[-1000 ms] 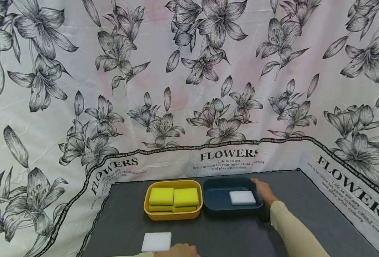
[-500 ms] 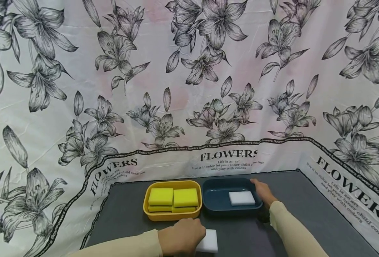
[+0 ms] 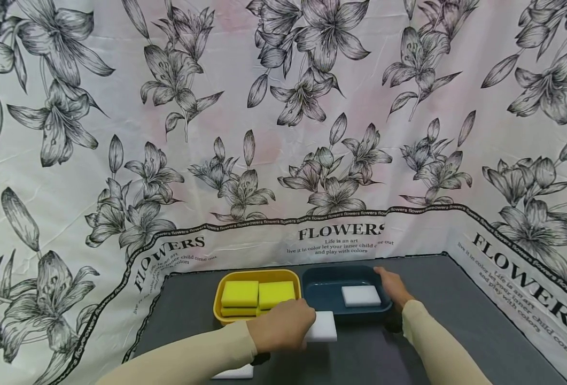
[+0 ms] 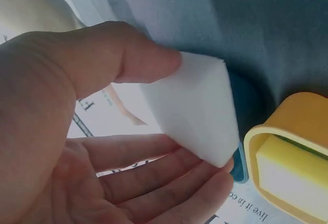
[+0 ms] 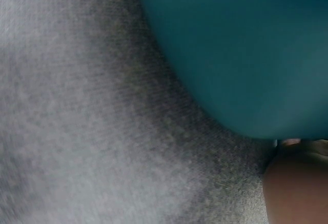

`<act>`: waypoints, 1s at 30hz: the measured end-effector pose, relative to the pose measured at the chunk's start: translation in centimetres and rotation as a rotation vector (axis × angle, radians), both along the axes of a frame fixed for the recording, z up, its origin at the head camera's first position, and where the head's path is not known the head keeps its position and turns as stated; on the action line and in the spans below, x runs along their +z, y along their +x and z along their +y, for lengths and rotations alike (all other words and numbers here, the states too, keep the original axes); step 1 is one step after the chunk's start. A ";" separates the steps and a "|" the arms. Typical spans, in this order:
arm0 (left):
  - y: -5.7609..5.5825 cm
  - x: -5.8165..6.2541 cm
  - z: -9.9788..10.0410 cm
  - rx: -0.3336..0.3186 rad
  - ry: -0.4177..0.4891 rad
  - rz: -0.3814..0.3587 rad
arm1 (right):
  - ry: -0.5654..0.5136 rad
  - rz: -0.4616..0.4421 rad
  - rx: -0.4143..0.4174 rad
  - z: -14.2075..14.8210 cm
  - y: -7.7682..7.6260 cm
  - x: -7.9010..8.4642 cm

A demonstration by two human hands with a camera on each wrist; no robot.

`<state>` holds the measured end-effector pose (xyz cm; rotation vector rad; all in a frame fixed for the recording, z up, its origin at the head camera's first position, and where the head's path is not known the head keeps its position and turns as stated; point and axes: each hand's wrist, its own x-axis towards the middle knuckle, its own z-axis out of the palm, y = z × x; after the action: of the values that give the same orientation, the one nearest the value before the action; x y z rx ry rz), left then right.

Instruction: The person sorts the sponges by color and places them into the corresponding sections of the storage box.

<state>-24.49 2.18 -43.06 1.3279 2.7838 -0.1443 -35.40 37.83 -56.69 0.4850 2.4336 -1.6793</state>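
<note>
My left hand (image 3: pixel 283 326) pinches a white sponge (image 3: pixel 324 327) between thumb and fingers, above the table just in front of the blue tub (image 3: pixel 317 297). In the left wrist view, the thumb lies on one face of this sponge (image 4: pixel 197 111) and the fingers are behind it. Inside the blue tub, another white sponge (image 3: pixel 361 296) lies flat near the right end. My right hand (image 3: pixel 395 287) grips that end at the rim; the right wrist view shows the tub's outer wall (image 5: pixel 246 55) close up, with part of the hand (image 5: pixel 297 193) by its corner.
Left of the blue tub stands a yellow tub (image 3: pixel 218 307) holding several stacked yellow sponges (image 3: pixel 240 294). One more white sponge (image 3: pixel 235 372) lies on the grey table (image 3: pixel 182 321) near the front, partly behind the left forearm. A flower-printed cloth (image 3: pixel 245 240) hangs behind.
My left hand has moved up from the table's front edge toward the blue tub, bringing the white sponge with it. The right hand stays at the tub's right end.
</note>
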 end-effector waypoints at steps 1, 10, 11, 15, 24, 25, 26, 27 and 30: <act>-0.2 0.1 0.2 -0.002 0.011 -0.003 | 0.003 -0.003 -0.002 0.0 0.0 0.0; -2.1 -0.1 2.5 0.024 0.058 -0.041 | -0.004 -0.007 -0.007 0.2 0.0 0.0; -2.3 -0.2 2.8 0.027 0.061 -0.040 | -0.005 -0.005 -0.006 0.2 0.0 0.0; -2.9 -0.1 3.8 0.046 0.079 -0.043 | -0.003 0.012 0.001 0.2 -0.1 -0.2; -4.7 -0.2 5.8 0.086 0.102 -0.055 | -0.002 0.031 0.002 0.1 0.1 -0.1; -4.9 -0.3 6.0 0.086 0.106 -0.053 | -0.004 0.031 0.003 0.0 0.1 0.0; -5.1 -0.3 6.3 0.086 0.111 -0.053 | -0.003 0.031 0.004 0.0 0.2 0.0; -5.2 -0.4 6.5 0.085 0.116 -0.054 | -0.005 0.030 0.003 0.0 0.2 0.0; -5.8 -0.6 7.3 0.083 0.125 -0.056 | -0.010 0.030 0.004 -0.1 0.2 0.0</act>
<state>-30.24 9.51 -43.62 1.2170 2.8365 0.0712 -35.20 37.73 -56.71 0.4572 2.4437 -1.7088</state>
